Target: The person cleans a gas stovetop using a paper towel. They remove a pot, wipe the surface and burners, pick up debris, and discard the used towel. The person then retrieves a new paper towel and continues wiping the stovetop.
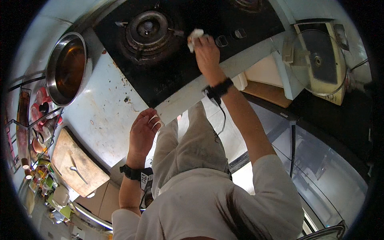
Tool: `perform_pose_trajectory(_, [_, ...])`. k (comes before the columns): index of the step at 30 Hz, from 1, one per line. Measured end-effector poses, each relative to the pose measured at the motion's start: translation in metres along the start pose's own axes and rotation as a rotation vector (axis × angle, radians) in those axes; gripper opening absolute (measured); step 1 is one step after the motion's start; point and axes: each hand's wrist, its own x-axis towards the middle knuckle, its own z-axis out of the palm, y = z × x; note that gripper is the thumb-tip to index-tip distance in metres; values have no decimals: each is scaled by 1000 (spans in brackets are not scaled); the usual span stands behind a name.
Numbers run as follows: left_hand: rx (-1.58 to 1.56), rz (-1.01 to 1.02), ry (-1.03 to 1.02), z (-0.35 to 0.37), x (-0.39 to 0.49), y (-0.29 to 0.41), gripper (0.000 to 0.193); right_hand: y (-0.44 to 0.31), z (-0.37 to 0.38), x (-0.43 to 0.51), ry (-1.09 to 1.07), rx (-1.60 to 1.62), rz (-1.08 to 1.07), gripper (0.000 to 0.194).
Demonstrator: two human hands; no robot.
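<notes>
My right hand [207, 55] presses a crumpled white cloth or tissue [195, 37] with an orange-brown stain against the black glass gas cooktop [168, 75]. It lies between the left burner [147, 28] and two control knobs, of which the nearer knob [222, 41] is just beside my fingers. My left hand [144, 132] hovers with loosely curled fingers by the front edge of the counter, close to the cooktop's front left corner. Nothing shows between those fingers. Both wrists wear black straps with small devices. Brown crumbs and stains dot the counter [105, 126] left of the cooktop.
A steel basin [85, 72] of brown liquid stands at the counter's left. Below it are a wire rack [33, 124] with jars and bottles, and a wooden cutting board [90, 168] bearing a spoon [78, 174]. On the right, a glass lid [300, 72] stands before a cream-coloured appliance [339, 96].
</notes>
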Motion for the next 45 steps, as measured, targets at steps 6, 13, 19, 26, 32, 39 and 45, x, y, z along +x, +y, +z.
perform_pose_trajectory(6, [21,28,52,-9,-13,7,26,-20,-22,-48,0,36,-35,21])
perform_pose_trajectory(13, [-52,39,58,-32,-32,21,24,7,8,-14,18,-91,5,26])
perform_pose_trajectory(19, [-75,20,109,-49,-46,19,22,-95,-3,-75,-39,107,85,20])
perform_pose_trajectory(26, [-101,82,142,-64,-48,28,22,-70,-14,-44,-73,250,-84,19])
perform_pose_trajectory(32, [-137,111,104,-61,-54,27,21,-146,-1,-48,-56,616,-206,19])
perform_pose_trajectory(39, [-221,202,249,-82,-86,12,19,-78,-28,-47,27,381,-497,20])
perform_pose_trajectory(45, [-321,223,206,-79,-77,-34,19,-138,-7,-39,-148,655,-377,10])
